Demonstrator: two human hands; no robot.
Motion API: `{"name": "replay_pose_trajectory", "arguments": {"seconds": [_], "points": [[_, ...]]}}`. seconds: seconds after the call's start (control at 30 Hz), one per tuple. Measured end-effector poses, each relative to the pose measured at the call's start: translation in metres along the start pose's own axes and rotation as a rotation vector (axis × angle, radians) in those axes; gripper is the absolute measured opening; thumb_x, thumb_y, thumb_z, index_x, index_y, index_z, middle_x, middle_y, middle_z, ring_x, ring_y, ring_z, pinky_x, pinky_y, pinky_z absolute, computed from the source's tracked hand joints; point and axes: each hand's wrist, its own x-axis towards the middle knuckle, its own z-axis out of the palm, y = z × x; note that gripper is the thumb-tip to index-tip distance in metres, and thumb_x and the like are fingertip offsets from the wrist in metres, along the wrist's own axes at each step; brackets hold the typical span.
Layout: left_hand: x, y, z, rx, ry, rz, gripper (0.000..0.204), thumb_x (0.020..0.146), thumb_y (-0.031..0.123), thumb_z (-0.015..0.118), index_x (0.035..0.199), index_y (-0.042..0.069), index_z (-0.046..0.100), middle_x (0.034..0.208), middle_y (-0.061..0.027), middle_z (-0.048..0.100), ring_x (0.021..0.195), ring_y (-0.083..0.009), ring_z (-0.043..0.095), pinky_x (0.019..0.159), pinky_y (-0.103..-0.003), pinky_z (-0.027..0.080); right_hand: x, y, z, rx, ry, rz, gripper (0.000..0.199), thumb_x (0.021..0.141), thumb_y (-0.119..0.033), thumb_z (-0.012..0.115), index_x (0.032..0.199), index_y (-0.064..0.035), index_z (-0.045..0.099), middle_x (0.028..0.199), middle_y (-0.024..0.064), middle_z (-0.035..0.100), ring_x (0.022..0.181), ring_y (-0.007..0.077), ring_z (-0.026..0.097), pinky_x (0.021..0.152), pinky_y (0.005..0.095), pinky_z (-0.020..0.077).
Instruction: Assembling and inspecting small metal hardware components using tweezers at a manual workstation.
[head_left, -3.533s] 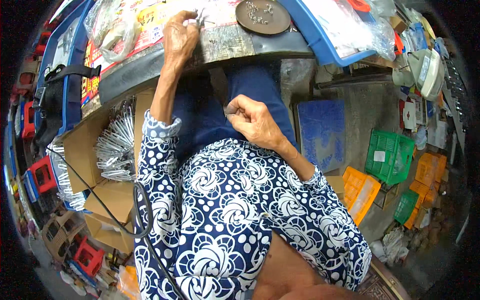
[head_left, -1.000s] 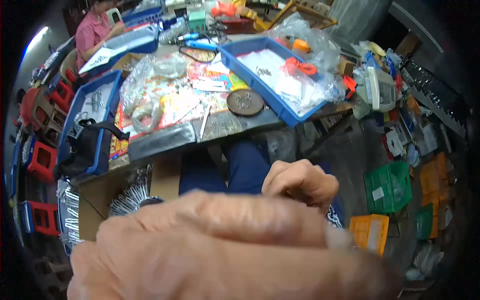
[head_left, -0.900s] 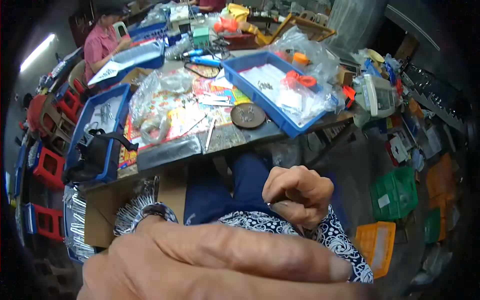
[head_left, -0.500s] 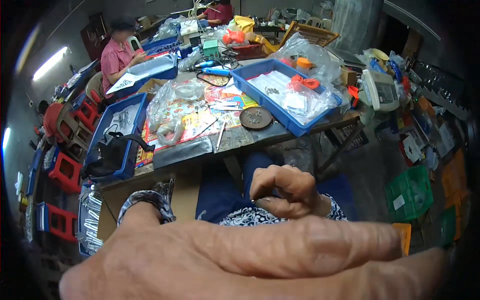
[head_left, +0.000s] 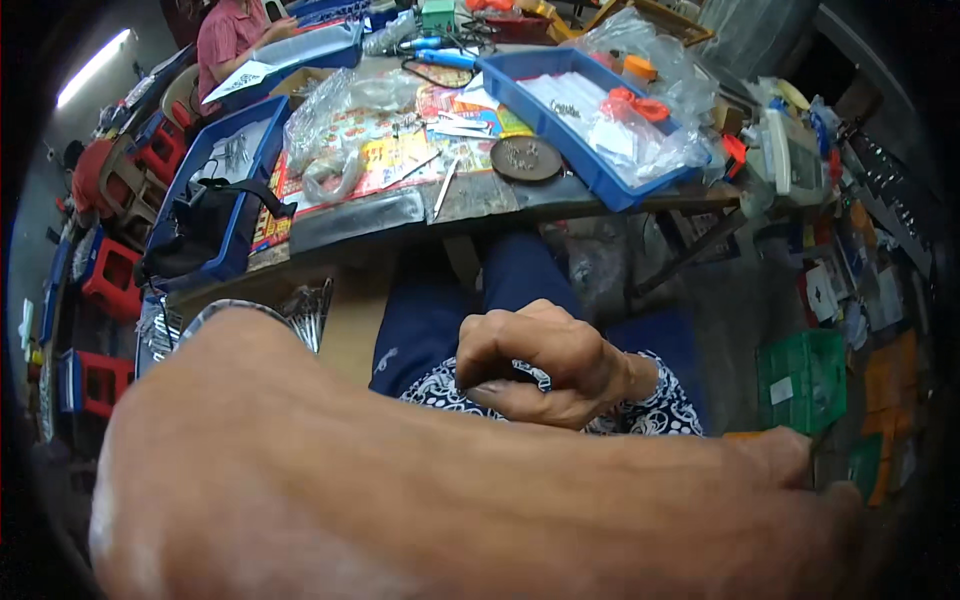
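Note:
My left hand [head_left: 470,480] spans the bottom of the view, very close to the camera, with its back toward it. Its fingers run off to the right; their tips are blurred or hidden, so I cannot tell how they are bent. Above my lap, my right hand [head_left: 545,360] is closed, thumb and forefinger pinched together at its left side. Patterned cloth shows through the gap behind the pinch. Whatever lies between those fingertips, if anything, is too small to make out. A black-and-white patterned sleeve [head_left: 665,405] covers the right wrist.
Ahead stands a workbench [head_left: 470,203] with a round brown dish [head_left: 527,158] of small metal parts. A blue tray [head_left: 605,178] holds papers, plastic bags and parts; another blue tray [head_left: 262,160] carries a black bag [head_left: 190,235]. A person [head_left: 228,40] sits far left. A green crate [head_left: 800,375] stands right.
The view has tilted down, so the bench sits higher. My left hand fills more of the lower picture and its fingers show less. My right hand stays pinched, slightly further left in view.

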Motion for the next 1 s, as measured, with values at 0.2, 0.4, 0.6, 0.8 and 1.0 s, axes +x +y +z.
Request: {"name": "replay_pose_trajectory", "arguments": {"seconds": [0.2,0.4,0.6,0.8,1.0], "points": [[0.021,0.024,-0.039,-0.049,-0.075,-0.092,0.031,0.082,0.029,0.049,0.107,0.013,0.042,0.099,-0.0150,0.051,0.093,-0.0221,0.046,0.082,-0.034,0.031,-0.007,0.010,-0.001,0.158,-0.107,0.030,0.011,0.071,0.005,0.055,0.079,0.0038,0.049,0.064,0.0106,0.051,0.050,0.0191,0.049,0.045,0.0277,0.0358],[0.220,-0.065,-0.051,-0.136,-0.163,-0.110,0.033,0.082,0.029,0.049,0.111,0.014,0.041,0.102,-0.0152,0.050,0.096,-0.0223,0.045,0.085,-0.035,0.031,-0.006,0.011,-0.004,0.145,-0.060,0.142,0.010,0.073,0.001,0.055,0.081,0.0033,0.050,0.063,0.0074,0.053,0.053,0.0134,0.051,0.048,0.0246,0.0377],[0.468,-0.113,0.017,-0.149,-0.208,-0.178,0.036,0.083,0.030,0.049,0.114,0.015,0.040,0.105,-0.0153,0.049,0.099,-0.0225,0.044,0.088,-0.035,0.030,-0.008,0.019,-0.009,0.165,-0.037,0.210,0.010,0.074,-0.001,0.055,0.082,0.0029,0.051,0.068,0.0052,0.054,0.060,0.0088,0.051,0.054,0.0217,0.0398],[0.664,-0.165,0.066,-0.206,-0.271,-0.230,0.039,0.083,0.030,0.049,0.118,0.016,0.039,0.107,-0.0154,0.049,0.102,-0.0227,0.044,0.091,-0.036,0.030,-0.011,0.034,-0.010,0.155,0.046,0.230,0.010,0.075,-0.002,0.056,0.083,0.0024,0.052,0.070,0.0026,0.053,0.065,0.0058,0.049,0.056,0.0198,0.0399],[0.781,-0.183,0.101,-0.210,-0.332,-0.267,0.042,0.083,0.031,0.049,0.121,0.017,0.039,0.110,-0.0156,0.048,0.105,-0.0230,0.043,0.094,-0.036,0.029,-0.009,0.035,-0.006,0.184,0.034,0.319,0.008,0.075,-0.003,0.054,0.081,0.0023,0.051,0.070,0.0018,0.052,0.064,0.0050,0.048,0.057,0.0191,0.0394]]}}
